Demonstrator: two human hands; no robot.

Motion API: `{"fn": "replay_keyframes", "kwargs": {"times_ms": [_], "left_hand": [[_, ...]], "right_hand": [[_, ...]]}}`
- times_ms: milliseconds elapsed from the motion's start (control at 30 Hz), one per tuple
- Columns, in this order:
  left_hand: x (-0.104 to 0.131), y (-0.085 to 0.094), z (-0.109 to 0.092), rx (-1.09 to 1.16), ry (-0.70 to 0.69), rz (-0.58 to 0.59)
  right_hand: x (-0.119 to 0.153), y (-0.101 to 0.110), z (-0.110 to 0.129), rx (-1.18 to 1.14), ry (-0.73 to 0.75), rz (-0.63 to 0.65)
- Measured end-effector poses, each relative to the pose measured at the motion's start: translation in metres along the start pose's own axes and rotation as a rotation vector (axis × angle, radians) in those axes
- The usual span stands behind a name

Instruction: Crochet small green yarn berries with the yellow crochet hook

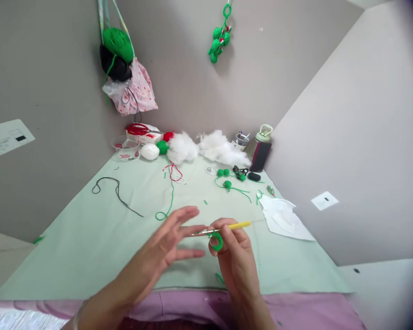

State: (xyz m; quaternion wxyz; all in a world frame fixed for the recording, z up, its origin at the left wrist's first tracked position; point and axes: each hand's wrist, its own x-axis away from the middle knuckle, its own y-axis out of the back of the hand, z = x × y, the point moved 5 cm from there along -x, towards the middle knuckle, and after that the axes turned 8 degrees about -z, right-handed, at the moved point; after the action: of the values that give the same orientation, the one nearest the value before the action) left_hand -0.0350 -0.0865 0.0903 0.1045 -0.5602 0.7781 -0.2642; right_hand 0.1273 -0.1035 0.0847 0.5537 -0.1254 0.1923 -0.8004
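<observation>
My right hand [237, 252] is closed on a crochet hook with a yellow handle [240, 225]. Its metal shaft points left. A small ring of green crochet [217, 241] hangs at the hook, pinched by the same hand's fingers. Left of it, my left hand [172, 240] has its fingers spread apart, with the tips close to the hook's shaft. Whether yarn runs over those fingers is hard to make out. A strand of green yarn [172, 192] trails over the table from the green ball [163, 147] toward my left hand.
White stuffing [182, 148], a white yarn ball [150, 151] and red scissors [139, 129] lie at the back. Small green crocheted balls [227, 184], a phone [260, 156] and white paper [284, 217] are on the right. A black cord [117, 190] lies left.
</observation>
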Motion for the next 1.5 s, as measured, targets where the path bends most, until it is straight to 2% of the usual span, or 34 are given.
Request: {"fn": "replay_keyframes", "kwargs": {"times_ms": [33, 100, 200, 233, 300, 367, 400, 467, 567, 633, 700, 833, 1033, 1200, 1300, 1400, 1500], "left_hand": [[-0.003, -0.012, 0.004, 0.098, 0.039, 0.034], [-0.014, -0.025, 0.002, 0.217, 0.050, 0.003], [-0.032, -0.019, -0.020, 0.249, -0.193, -0.150], [-0.035, -0.016, -0.026, 0.173, -0.262, -0.171], [-0.033, -0.012, -0.035, -0.176, -0.441, -0.139], [-0.024, -0.010, -0.035, -0.521, -0.600, -0.085], [-0.019, -0.007, -0.031, -0.608, -0.612, -0.088], [-0.014, -0.002, -0.021, -0.615, -0.508, -0.083], [-0.011, -0.001, -0.003, -0.373, -0.205, -0.041], [-0.012, -0.005, 0.001, -0.221, -0.092, -0.023], [-0.015, -0.008, 0.001, -0.147, -0.078, -0.033], [-0.021, -0.009, 0.004, -0.136, -0.082, -0.062], [-0.026, -0.008, 0.012, -0.100, -0.045, -0.173], [-0.029, -0.010, 0.019, -0.021, 0.037, -0.165], [-0.031, -0.003, 0.023, 0.048, 0.110, -0.199], [-0.031, 0.001, 0.024, 0.060, 0.110, -0.216], [-0.028, -0.003, 0.024, 0.073, 0.116, -0.175]], "right_hand": [[0.002, -0.004, 0.001, 0.007, 0.022, 0.017], [0.005, -0.012, 0.004, 0.020, 0.055, 0.061], [0.007, -0.019, 0.008, 0.057, 0.109, 0.121], [0.007, -0.019, 0.010, 0.082, 0.137, 0.128], [0.006, -0.016, 0.014, 0.143, 0.229, 0.116], [0.006, -0.012, 0.018, 0.222, 0.340, 0.085], [0.006, -0.010, 0.019, 0.260, 0.392, 0.073], [0.009, -0.010, 0.021, 0.324, 0.470, 0.081], [0.016, -0.014, 0.023, 0.381, 0.530, 0.137], [0.020, -0.017, 0.023, 0.422, 0.561, 0.172], [0.023, -0.018, 0.023, 0.464, 0.604, 0.199], [0.020, -0.013, 0.026, 0.515, 0.666, 0.222], [0.009, -0.003, 0.027, 0.597, 0.513, 0.289], [0.017, 0.000, 0.032, 0.685, 0.705, 0.303], [0.014, 0.004, 0.036, 0.680, 0.673, 0.259], [0.009, 0.005, 0.036, 0.672, 0.611, 0.235], [0.010, -0.007, 0.033, 0.717, 0.723, 0.288]]}}
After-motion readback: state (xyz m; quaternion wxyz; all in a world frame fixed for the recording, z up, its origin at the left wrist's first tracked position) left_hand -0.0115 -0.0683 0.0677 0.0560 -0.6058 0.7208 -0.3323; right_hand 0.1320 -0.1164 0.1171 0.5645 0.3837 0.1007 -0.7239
